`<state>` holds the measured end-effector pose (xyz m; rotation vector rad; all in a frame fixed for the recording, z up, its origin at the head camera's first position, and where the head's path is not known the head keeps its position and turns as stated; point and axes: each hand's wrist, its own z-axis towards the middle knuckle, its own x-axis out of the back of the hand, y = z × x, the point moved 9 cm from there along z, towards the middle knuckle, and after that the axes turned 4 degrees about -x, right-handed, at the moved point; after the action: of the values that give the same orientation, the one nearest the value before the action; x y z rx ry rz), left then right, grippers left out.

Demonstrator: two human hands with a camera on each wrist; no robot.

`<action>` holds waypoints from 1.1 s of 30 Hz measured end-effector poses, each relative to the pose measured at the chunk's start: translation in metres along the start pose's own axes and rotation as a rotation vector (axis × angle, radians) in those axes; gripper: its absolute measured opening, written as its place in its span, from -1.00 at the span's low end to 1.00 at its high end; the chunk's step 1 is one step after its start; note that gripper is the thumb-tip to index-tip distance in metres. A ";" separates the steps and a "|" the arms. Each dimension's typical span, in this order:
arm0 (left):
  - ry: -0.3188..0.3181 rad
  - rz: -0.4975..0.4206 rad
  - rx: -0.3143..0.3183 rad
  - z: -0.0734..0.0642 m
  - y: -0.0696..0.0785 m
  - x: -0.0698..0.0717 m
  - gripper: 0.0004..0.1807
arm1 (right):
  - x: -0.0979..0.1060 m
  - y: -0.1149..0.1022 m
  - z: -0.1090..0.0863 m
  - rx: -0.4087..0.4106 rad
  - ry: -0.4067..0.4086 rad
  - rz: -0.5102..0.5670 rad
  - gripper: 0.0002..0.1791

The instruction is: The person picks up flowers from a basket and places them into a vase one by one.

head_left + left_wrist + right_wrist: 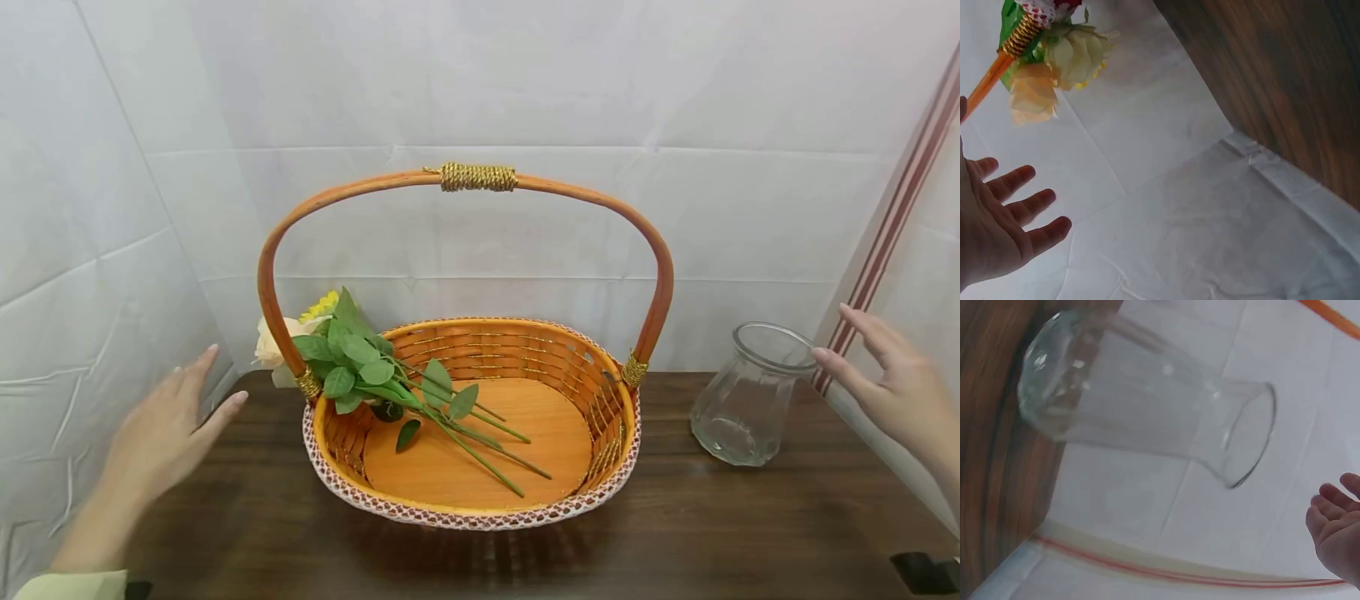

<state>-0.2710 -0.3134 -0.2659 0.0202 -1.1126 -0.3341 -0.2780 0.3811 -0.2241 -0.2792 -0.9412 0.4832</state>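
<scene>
An oval orange wicker basket (480, 512) with a tall arched handle stands on the dark table. Artificial flowers (281, 342) with green leaves lean over its left rim, their stems lying inside on the basket floor. To the left of the basket, my left hand (161, 425) hovers with spread fingers, holding nothing; the left wrist view shows its palm beside the pale flowers (1079, 56). A clear glass vase (750, 400) stands upright at the right. My right hand (896, 383) is raised just right of the vase's mouth, fingers extended, and the right wrist view shows it apart from the glass.
White cloth walls (465, 83) enclose the back and sides of the dark wooden table (660, 542). A red-striped band (892, 225) runs down the right wall. Small black objects (926, 573) sit at the lower right edge.
</scene>
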 end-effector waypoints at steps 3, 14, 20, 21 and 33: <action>0.003 -0.079 0.020 -0.003 0.000 -0.002 -0.21 | 0.003 -0.011 -0.004 -0.006 0.041 0.054 -0.38; 0.004 -0.260 0.116 -0.009 0.009 -0.014 -0.19 | -0.014 -0.050 -0.006 0.044 0.011 0.318 -0.56; -0.036 -0.380 0.157 -0.011 0.014 -0.025 -0.21 | -0.035 -0.077 -0.003 0.046 -0.064 0.387 -0.56; -0.048 -0.396 0.164 -0.012 0.015 -0.027 -0.21 | -0.039 -0.080 -0.003 0.043 -0.079 0.394 -0.56; -0.197 -0.643 0.275 -0.017 0.022 -0.056 -0.18 | -0.082 -0.112 0.006 -0.008 -0.264 0.452 -0.54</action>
<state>-0.2726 -0.2798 -0.3185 0.6087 -1.3250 -0.7648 -0.2927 0.2428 -0.2303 -0.4466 -1.1403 0.9481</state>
